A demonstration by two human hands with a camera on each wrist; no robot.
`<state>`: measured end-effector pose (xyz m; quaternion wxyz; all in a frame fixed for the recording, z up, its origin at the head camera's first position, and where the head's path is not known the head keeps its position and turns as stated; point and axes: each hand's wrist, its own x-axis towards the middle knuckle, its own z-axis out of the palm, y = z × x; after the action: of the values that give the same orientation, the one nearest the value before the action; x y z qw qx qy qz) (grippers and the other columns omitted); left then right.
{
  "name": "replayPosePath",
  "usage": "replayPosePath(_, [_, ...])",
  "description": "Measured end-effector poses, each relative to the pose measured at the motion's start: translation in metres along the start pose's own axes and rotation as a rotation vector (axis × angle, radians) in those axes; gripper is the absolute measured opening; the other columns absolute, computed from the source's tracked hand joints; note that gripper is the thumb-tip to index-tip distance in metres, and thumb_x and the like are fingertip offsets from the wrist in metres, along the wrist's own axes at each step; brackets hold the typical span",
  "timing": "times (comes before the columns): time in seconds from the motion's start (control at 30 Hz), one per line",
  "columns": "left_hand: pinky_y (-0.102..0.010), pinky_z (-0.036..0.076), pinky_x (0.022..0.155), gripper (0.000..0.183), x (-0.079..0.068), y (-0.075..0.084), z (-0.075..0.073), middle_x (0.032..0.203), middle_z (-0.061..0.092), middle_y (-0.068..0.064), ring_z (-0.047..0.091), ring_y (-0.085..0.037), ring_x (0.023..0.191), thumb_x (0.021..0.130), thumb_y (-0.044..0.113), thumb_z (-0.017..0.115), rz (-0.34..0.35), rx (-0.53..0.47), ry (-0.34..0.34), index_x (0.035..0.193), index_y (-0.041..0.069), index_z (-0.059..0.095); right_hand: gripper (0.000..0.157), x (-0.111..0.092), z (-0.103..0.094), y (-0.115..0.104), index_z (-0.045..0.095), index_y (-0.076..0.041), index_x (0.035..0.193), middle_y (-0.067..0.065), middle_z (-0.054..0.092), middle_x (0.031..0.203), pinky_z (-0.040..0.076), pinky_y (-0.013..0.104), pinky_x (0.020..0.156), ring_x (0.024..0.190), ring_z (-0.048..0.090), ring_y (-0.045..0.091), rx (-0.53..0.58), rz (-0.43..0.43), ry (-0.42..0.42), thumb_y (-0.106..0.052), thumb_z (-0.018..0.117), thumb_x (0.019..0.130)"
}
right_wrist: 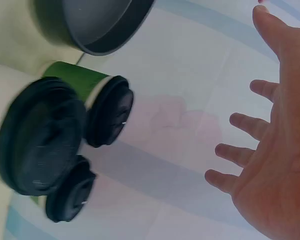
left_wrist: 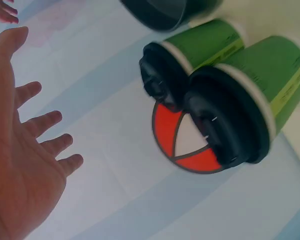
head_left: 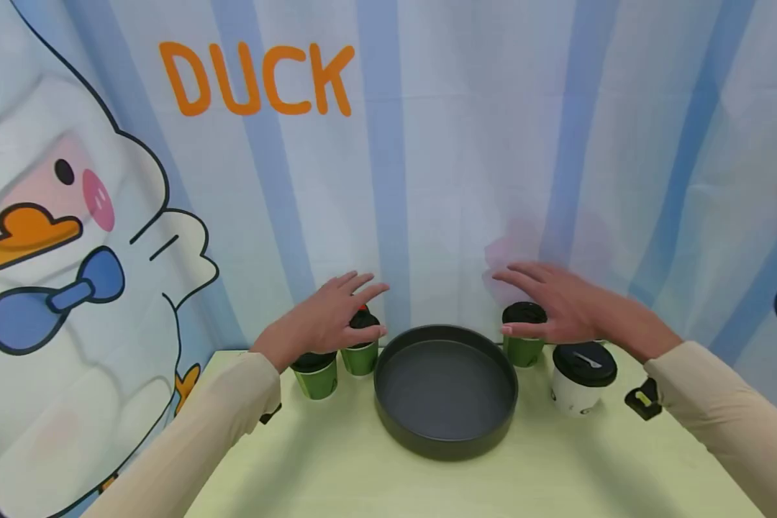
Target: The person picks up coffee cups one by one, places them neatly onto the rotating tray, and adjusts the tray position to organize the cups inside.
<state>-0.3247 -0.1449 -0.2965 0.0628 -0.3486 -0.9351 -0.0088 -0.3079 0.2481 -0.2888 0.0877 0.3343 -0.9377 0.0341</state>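
Dark grey, one round pan (head_left: 445, 388) sits on the pale table (head_left: 337, 467) with five cups around it.

The left hand (head_left: 326, 315) at the pan's ten o'clock and the right hand (head_left: 560, 306) at two have straight fingers — both hold nothing. Each blocks part of the cups. One green cup (head_left: 319, 381) is at nine, another green cup (head_left: 360, 361) at ten, a third green cup (head_left: 523, 354) at two, one white cup (head_left: 573, 397) at three. The fifth cup (right_wrist: 70, 195) hides behind the white one — its dark top and some green show.
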Motion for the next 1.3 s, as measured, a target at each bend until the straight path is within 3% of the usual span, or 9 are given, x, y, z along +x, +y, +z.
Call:
replayPosePath(0.27, [-0.037,0.037,0.107,0.069,-0.029,0.006,0.03,0.149,0.033,0.003,0.029,-0.016,0.136,0.089,0.066,0.045,0.003,-0.155,0.054,0.147,0.029,0.036,0.078,-0.041,0.024,0.012,0.029,-0.021,0.15,0.015,0.028,0.151,0.029,0.061,0.103,0.135,0.029,0.04,0.062,0.027,0.059,-0.059,0.057,0.088])
replayPosePath(0.4, [-0.031,0.042,0.101,0.059,-0.042,0.013,0.046,0.141,0.039,0.009,0.038,-0.009,0.127,0.091,0.059,0.049,0.01,-0.217,0.091,0.141,0.029,0.044,0.076,-0.06,0.035,0.017,0.033,-0.017,0.148,0.015,0.031,0.148,0.033,0.06,0.101,0.133,0.032,0.039,0.088,0.048,0.099,-0.054,0.061,0.087])
replayPosePath(0.63, [-0.033,0.046,0.096,0.039,-0.057,0.027,0.081,0.128,0.05,0.009,0.048,-0.011,0.117,0.096,0.047,0.051,0.037,-0.344,0.107,0.126,0.024,0.057,0.071,-0.089,0.054,0.025,0.043,-0.01,0.14,0.017,0.038,0.142,0.036,0.061,0.095,0.128,0.036,0.041,0.148,0.154,0.168,-0.05,0.065,0.086])
replayPosePath(0.8, [-0.036,0.048,0.094,0.039,-0.061,0.028,0.105,0.124,0.053,0.002,0.054,-0.016,0.11,0.098,0.042,0.049,0.027,-0.389,0.069,0.127,0.017,0.056,0.065,-0.103,0.071,0.033,0.049,-0.006,0.134,0.019,0.043,0.136,0.036,0.062,0.091,0.123,0.039,0.043,0.18,0.203,0.252,-0.044,0.069,0.085])
replayPosePath(1.0, [-0.035,0.052,0.086,0.047,-0.063,0.025,0.127,0.125,0.053,-0.006,0.058,-0.019,0.101,0.098,0.043,0.047,-0.065,-0.509,0.066,0.132,0.01,0.05,0.067,-0.114,0.094,0.041,0.049,-0.004,0.132,0.02,0.046,0.131,0.037,0.063,0.086,0.119,0.041,0.045,0.2,0.255,0.33,-0.041,0.073,0.082])
replayPosePath(1.17, [-0.036,0.053,0.084,0.054,-0.06,0.027,0.139,0.124,0.055,-0.013,0.06,-0.022,0.098,0.099,0.039,0.048,-0.108,-0.635,0.072,0.136,-0.001,0.043,0.07,-0.118,0.11,0.041,0.047,-0.003,0.134,0.02,0.046,0.129,0.044,0.059,0.078,0.113,0.046,0.042,0.246,0.313,0.384,-0.038,0.075,0.081])
replayPosePath(1.3, [-0.034,0.053,0.082,0.056,-0.056,0.028,0.145,0.125,0.054,-0.017,0.062,-0.022,0.098,0.1,0.037,0.047,-0.136,-0.726,0.043,0.139,-0.003,0.04,0.074,-0.117,0.122,0.039,0.044,-0.006,0.137,0.02,0.044,0.132,0.041,0.064,0.08,0.116,0.044,0.044,0.293,0.356,0.403,-0.039,0.076,0.079])
